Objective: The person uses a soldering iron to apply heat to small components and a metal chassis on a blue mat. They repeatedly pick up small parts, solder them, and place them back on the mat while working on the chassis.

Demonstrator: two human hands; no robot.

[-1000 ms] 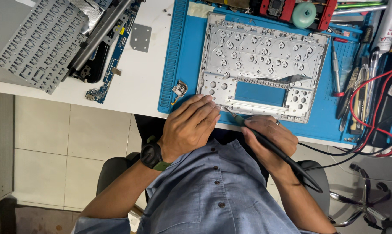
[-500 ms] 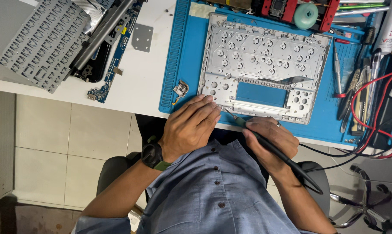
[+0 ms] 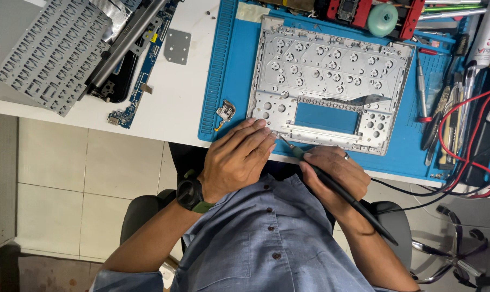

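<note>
A silver laptop keyboard frame (image 3: 331, 81) lies face down on a blue work mat (image 3: 234, 70). My left hand (image 3: 239, 157) rests at the frame's near left corner, fingers curled against its edge, with a dark watch on the wrist. My right hand (image 3: 334, 173) grips a black pen-shaped tool (image 3: 342, 194) with a cable, and the thin metal tip touches the frame's near edge beside my left fingertips.
A loose grey keyboard (image 3: 50, 54), a hinge bar and a blue circuit board (image 3: 139, 70) lie on the white table at left. A small metal plate (image 3: 177, 47) and a bracket (image 3: 225, 111) sit near the mat. Screwdrivers, tweezers and red and black wires (image 3: 461, 124) crowd the right side.
</note>
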